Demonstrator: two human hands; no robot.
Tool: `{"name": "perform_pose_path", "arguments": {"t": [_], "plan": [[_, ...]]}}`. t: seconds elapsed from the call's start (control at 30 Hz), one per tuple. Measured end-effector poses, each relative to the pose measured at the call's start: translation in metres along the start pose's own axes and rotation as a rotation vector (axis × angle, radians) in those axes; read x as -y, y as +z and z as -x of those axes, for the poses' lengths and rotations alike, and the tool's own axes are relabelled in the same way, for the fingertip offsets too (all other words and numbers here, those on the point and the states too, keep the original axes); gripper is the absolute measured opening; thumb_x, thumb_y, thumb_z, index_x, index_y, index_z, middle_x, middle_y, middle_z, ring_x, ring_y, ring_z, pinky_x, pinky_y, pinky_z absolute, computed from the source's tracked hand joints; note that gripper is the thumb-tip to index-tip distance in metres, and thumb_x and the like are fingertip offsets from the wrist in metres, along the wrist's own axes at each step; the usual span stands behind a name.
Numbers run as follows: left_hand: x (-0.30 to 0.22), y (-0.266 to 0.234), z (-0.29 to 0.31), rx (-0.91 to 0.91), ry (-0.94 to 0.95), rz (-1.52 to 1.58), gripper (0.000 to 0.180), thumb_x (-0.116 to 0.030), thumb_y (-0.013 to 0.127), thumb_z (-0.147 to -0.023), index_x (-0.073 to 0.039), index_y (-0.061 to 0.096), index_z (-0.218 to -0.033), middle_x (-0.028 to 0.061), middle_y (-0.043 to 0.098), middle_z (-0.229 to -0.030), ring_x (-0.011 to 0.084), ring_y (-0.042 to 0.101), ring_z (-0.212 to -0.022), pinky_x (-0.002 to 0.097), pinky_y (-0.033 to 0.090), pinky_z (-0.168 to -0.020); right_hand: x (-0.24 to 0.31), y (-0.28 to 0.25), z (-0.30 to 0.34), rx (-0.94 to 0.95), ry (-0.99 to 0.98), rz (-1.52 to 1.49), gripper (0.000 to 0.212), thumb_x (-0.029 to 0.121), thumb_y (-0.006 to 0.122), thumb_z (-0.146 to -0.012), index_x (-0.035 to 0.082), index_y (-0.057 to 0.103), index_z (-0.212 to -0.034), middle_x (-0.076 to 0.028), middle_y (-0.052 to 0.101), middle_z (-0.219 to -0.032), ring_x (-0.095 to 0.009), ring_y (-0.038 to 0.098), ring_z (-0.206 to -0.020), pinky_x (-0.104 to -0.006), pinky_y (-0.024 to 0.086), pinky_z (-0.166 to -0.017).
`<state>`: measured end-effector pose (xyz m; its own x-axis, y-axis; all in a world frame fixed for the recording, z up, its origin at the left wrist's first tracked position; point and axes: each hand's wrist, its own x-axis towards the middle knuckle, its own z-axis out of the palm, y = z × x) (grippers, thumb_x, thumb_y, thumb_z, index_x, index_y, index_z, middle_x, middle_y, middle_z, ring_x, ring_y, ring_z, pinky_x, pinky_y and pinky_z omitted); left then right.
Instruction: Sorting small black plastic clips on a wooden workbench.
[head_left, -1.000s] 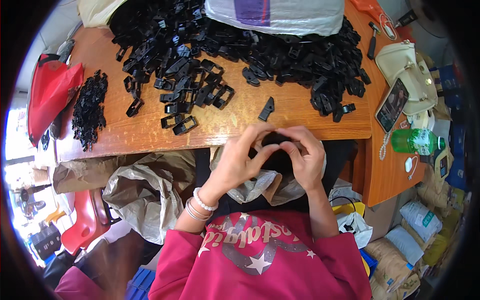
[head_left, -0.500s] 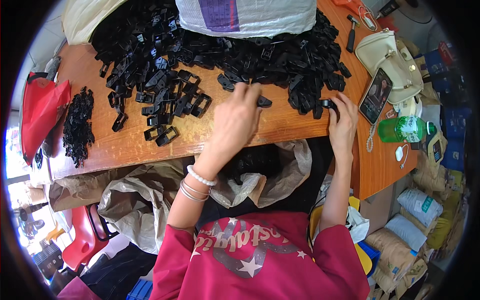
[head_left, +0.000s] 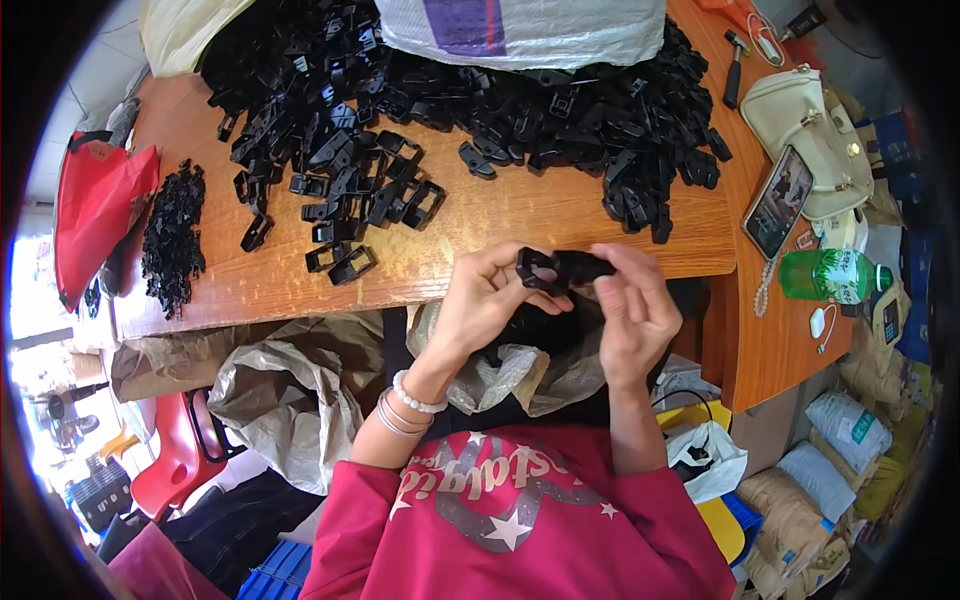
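Pale lettering [head_left: 478, 472] crosses the shirt [head_left: 540, 565]; a printed label [head_left: 838, 275] wraps the green bottle [head_left: 800, 272]; a purple panel [head_left: 465, 25] marks the white bag [head_left: 580, 35] on the black pile [head_left: 570, 125]. The sack [head_left: 500, 378] below the table [head_left: 520, 215] holds something black; over it, the left hand [head_left: 480, 306] has its fingers curled tight round 1 frame [head_left: 526, 270], and the right hand [head_left: 640, 318], fingers slightly parted, meets 1 black piece [head_left: 582, 267] against it, how firmly I cannot tell.

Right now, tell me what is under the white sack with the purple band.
Black plastic parts crowd the near edge of the white sack and seem to run beneath it; anything farther under is covered from view.
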<state>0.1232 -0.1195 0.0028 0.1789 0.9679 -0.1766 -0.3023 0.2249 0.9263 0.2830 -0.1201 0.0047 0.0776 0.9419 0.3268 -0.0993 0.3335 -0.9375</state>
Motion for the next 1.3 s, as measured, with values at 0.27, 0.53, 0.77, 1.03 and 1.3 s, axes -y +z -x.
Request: {"name": "perform_pose_path", "arguments": {"t": [0.27,0.53,0.77,1.03,1.3], "plan": [[-0.013,-0.010,0.013,0.052,-0.122,-0.135,0.028,0.006,0.048,-0.088,0.007,0.058,-0.114,0.0105,0.068,-0.074,0.0140,0.067,-0.068,0.0221,0.053,-0.064,-0.004,0.010,0.005,0.183,-0.309,0.362,0.018,-0.009,0.068,-0.077,-0.002,0.068,-0.093,-0.014,0.067,-0.103,-0.028,0.065,-0.091,-0.0332,0.052,-0.077],[-0.017,-0.002,0.033,-0.025,0.233,-0.354,0.043,0.005,0.058,-0.086,0.002,0.053,-0.128,0.0147,0.067,-0.090,0.0133,0.067,-0.069,0.0242,0.052,-0.064,0.000,0.019,0.009,0.161,-0.113,0.167,0.028,-0.005,0.063,-0.083,-0.005,0.062,-0.111,-0.017,0.064,-0.112,-0.030,0.061,-0.104,-0.0348,0.047,-0.092],[-0.003,0.002,0.037,-0.044,0.346,-0.516,0.054,0.011,0.053,-0.081,-0.002,0.047,-0.133,0.0160,0.065,-0.094,0.0207,0.068,-0.067,0.0295,0.053,-0.064,-0.009,0.011,0.017,0.210,-0.016,0.176,0.024,-0.005,0.065,-0.082,-0.006,0.063,-0.106,-0.016,0.065,-0.106,-0.025,0.062,-0.098,-0.0319,0.048,-0.087],[-0.006,-0.044,0.006,-0.459,0.656,-1.220,0.031,-0.017,0.075,-0.079,-0.002,0.060,-0.101,0.0094,0.055,-0.081,0.0208,0.055,-0.062,0.0323,0.045,-0.052,-0.004,-0.021,0.002,0.508,-0.077,0.428,0.019,-0.002,0.071,-0.075,0.000,0.069,-0.094,-0.012,0.066,-0.094,-0.026,0.064,-0.087,-0.0316,0.050,-0.077],[-0.014,-0.050,-0.001,-0.474,0.580,-1.424,0.014,-0.005,0.070,-0.079,-0.001,0.062,-0.091,0.0121,0.054,-0.092,0.0284,0.058,-0.077,0.0355,0.046,-0.064,-0.027,-0.071,-0.053,-0.082,0.063,0.834,0.025,0.008,0.067,-0.086,-0.002,0.064,-0.108,-0.012,0.059,-0.099,-0.021,0.057,-0.084,-0.0319,0.047,-0.075]]}}
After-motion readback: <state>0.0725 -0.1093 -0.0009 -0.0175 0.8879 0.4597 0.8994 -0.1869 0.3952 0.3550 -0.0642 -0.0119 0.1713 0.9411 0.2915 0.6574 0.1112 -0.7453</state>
